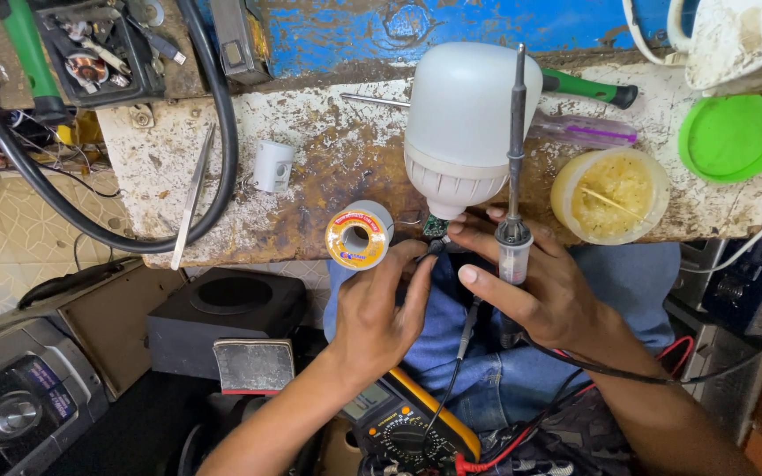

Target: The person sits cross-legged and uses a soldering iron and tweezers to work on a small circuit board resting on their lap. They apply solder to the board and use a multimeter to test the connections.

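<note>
A: Looking down at the workbench [328, 167] now, gripping a soldering iron [515, 132] in the right hand [540, 291], fingers closed round its clear handle, tip pointing up toward twelve o'clock

B: And pinching something small and dark with the left hand [381, 308], thumb and fingers closed on it, right at the base of the white LED bulb [465, 123]. Looking like a wire end or probe lead; too small for telling which

A: Lying on its side, that bulb, dome toward twelve o'clock, little green circuit board [436, 226] at its neck toward six, just beside both sets of fingertips

B: Sitting at nine o'clock from the neck, a solder spool [359, 234], touching nothing, near the left hand. Resting at three o'clock, a tub of yellow flux [610, 194]

A: Worth noting for the joint, probably: steadying the bulb against rolling, keeping the left fingers well back from the hot tip, bringing the iron down flat onto the pad rather than stabbing at it

B: Agreeing. Judging also that touching lead and pad together, then feeding solder briefly, beats lingering on that tiny board

A: Hanging down at six o'clock, a yellow multimeter [407, 427] on the lap, red and black leads trailing. Lying at ten o'clock, tweezers [192, 198] beside a thick black cable [222, 123]

B: And poking out behind the bulb at two o'clock, a green-handled screwdriver [588, 88]
</note>
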